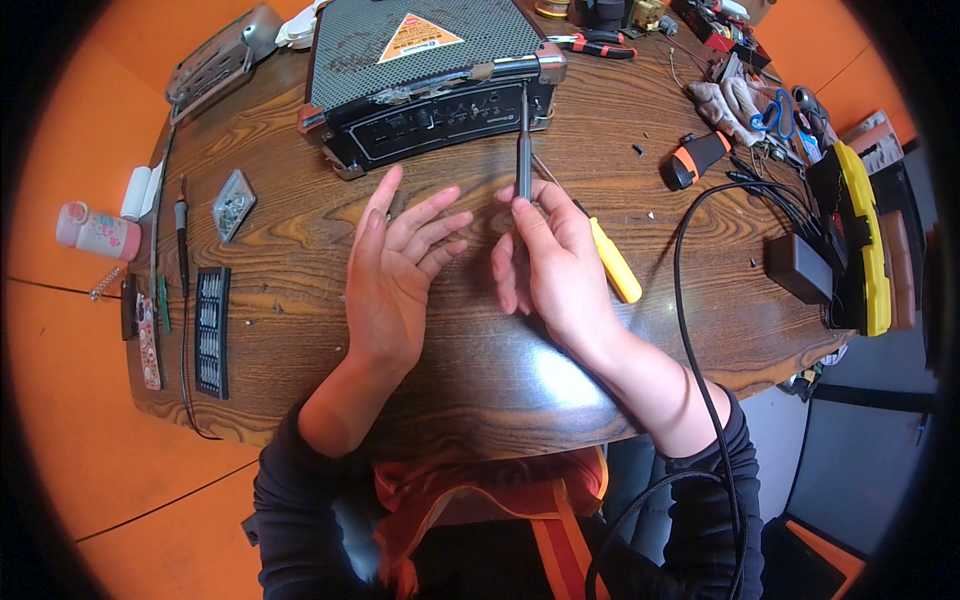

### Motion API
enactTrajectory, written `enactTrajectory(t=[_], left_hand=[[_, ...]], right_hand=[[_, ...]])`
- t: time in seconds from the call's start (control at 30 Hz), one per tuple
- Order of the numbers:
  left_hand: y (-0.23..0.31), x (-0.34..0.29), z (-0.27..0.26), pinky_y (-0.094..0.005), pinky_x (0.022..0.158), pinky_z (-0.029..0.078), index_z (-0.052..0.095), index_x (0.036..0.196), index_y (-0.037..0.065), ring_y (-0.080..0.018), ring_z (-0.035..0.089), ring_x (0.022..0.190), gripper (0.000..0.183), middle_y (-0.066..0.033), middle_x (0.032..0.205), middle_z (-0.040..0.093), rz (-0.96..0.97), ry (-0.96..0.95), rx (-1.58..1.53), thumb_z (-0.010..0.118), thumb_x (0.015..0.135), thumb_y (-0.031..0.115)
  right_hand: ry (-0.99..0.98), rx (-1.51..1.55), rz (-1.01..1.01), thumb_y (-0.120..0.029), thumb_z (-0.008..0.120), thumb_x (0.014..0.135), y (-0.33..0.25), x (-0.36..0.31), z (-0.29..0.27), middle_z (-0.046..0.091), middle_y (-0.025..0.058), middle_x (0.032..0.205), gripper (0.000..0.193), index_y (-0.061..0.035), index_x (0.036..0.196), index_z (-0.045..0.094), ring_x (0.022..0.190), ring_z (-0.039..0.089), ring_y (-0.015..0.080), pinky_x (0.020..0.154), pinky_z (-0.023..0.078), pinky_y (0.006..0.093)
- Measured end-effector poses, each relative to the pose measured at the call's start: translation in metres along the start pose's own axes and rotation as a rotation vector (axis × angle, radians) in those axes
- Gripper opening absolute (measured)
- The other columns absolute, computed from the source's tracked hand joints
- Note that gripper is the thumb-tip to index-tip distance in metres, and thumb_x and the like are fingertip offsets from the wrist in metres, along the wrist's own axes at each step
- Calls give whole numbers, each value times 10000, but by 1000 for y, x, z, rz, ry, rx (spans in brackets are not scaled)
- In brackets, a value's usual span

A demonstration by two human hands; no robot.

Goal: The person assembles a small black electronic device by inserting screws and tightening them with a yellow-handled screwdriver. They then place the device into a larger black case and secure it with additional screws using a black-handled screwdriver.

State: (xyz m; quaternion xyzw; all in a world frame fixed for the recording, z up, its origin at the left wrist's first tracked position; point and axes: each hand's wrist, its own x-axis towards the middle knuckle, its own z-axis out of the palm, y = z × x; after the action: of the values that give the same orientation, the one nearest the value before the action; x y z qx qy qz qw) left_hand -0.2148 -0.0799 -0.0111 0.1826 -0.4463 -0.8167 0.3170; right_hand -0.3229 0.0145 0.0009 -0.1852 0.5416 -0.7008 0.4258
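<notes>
A black speaker amplifier with a mesh top, metal corner pieces and a control panel lies at the far middle of the table. My right hand grips a slim grey screwdriver, its tip up against the panel's right end. Just right of that hand lies a second screwdriver with a yellow handle, its shaft partly hidden behind my fingers. My left hand hovers over the table in front of the amplifier, palm turned up and fingers spread, holding nothing.
At left are a bit set, a soldering iron, a small tray of screws and a pink bottle. A black cable loops beside my right arm. Pliers, gloves and a yellow-edged toolbox stand farther right.
</notes>
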Motion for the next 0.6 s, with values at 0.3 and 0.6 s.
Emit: enactTrajectory(t=[0.3, 0.6], left_hand=[[2, 8, 6, -310, 845, 434, 310, 1290, -12, -224, 543, 1003, 426, -187, 1161, 510, -125, -53, 145, 341, 939, 226], [-13, 60, 49, -233, 736, 494, 519, 1056, -25, -119, 594, 841, 266, -126, 976, 610, -300, -260, 157, 438, 920, 189]], right_hand=[[175, 366, 56, -193, 404, 932, -9, 1, -6, 319, -43, 507, 134, -81, 918, 476, 385, 235, 53, 360, 180, 195], [38, 570, 158, -274, 300, 964, -6, 12, -22, 325, -27, 528, 285, -51, 873, 452, 395, 265, 66, 361, 213, 200]])
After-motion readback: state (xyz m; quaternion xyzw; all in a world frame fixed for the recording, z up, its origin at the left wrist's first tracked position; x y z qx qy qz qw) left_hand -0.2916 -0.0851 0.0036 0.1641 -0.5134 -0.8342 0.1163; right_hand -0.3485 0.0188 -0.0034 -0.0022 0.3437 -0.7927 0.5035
